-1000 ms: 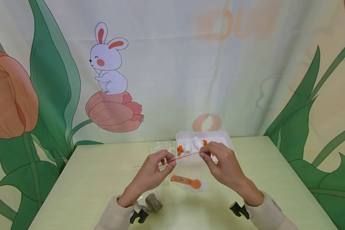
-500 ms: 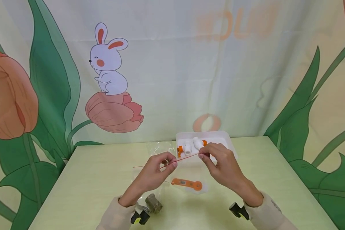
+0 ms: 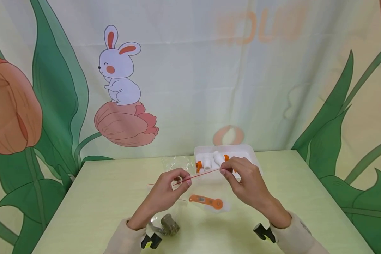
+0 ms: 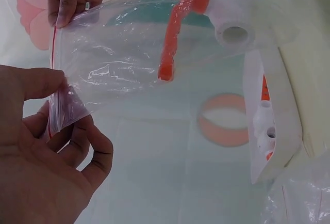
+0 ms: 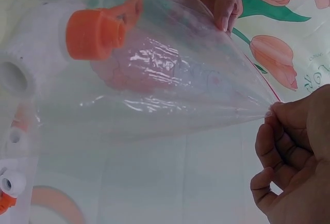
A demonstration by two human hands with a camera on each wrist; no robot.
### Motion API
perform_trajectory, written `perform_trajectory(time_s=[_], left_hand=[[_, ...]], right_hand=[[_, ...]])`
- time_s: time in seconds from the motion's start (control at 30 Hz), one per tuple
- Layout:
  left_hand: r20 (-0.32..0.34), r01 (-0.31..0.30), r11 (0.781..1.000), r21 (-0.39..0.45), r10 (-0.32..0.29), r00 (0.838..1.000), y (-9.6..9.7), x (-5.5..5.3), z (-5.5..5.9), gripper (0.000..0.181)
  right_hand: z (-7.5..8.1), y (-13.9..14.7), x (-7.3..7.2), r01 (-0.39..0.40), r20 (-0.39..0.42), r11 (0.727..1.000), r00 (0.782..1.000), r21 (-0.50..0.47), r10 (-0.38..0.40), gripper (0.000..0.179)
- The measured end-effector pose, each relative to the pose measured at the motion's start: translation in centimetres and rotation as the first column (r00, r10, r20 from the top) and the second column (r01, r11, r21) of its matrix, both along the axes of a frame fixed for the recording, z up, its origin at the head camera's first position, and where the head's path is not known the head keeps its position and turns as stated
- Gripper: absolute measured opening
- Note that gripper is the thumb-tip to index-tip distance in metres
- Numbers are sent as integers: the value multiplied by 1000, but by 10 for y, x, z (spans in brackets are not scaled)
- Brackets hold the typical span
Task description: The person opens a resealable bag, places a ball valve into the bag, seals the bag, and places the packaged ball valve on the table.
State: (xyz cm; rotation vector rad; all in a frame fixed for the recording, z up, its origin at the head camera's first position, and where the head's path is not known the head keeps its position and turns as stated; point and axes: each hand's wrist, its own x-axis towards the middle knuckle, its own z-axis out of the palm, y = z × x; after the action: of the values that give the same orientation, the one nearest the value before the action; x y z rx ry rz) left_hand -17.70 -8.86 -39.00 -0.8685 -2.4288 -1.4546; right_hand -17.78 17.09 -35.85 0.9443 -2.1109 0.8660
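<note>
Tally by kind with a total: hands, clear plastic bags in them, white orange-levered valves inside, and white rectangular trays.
Bare hands, left hand and right hand: 2
Held clear plastic bag with red seal: 1
White valve with orange lever, inside: 1
White rectangular tray: 1
Total: 5

In the head view, part of the tray (image 3: 247, 152) and of its contents (image 3: 207, 164) is covered by the right hand (image 3: 245, 176). In front of the tray, the valve (image 3: 211, 202) is blurred by the clear bag (image 4: 113, 61), the markings on its handle (image 4: 171, 38) too small to be read. Its white body (image 4: 231, 10) is cut off by the top edge in the left wrist view, by the left edge in the right. Left of the tray, a 2nd bag (image 3: 176, 161) is partly covered by the left hand (image 3: 165, 190). Nearer than the tray, a grey lump (image 3: 170, 224) cannot be identified and 2 sleeves (image 3: 124, 238) are cut off. Above the tray, the orange letters (image 3: 253, 26) are blurred.
</note>
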Motion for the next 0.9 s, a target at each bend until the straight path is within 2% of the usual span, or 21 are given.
perform_trajectory(time_s=[0.13, 0.33, 0.43, 0.77, 0.9], left_hand=[[-43, -10, 1000, 2, 10, 999, -1, 0, 0, 6], [-7, -31, 999, -13, 31, 1000, -6, 0, -2, 5], [-9, -31, 999, -22, 31, 999, -8, 0, -2, 3], [-108, -18, 999, -39, 14, 994, -9, 0, -4, 4], [-80, -38, 998, -52, 33, 996, -11, -1, -5, 5]], right_hand=[[0, 0, 0, 0, -14, 1000, 1000, -5, 0, 8], [2, 2, 0, 5, -23, 1000, 1000, -13, -5, 7], [2, 3, 0, 8, -16, 1000, 1000, -16, -8, 1], [1, 4, -1, 14, -4, 1000, 1000, -9, -14, 5], [2, 4, -1, 13, -16, 1000, 1000, -9, -13, 6]])
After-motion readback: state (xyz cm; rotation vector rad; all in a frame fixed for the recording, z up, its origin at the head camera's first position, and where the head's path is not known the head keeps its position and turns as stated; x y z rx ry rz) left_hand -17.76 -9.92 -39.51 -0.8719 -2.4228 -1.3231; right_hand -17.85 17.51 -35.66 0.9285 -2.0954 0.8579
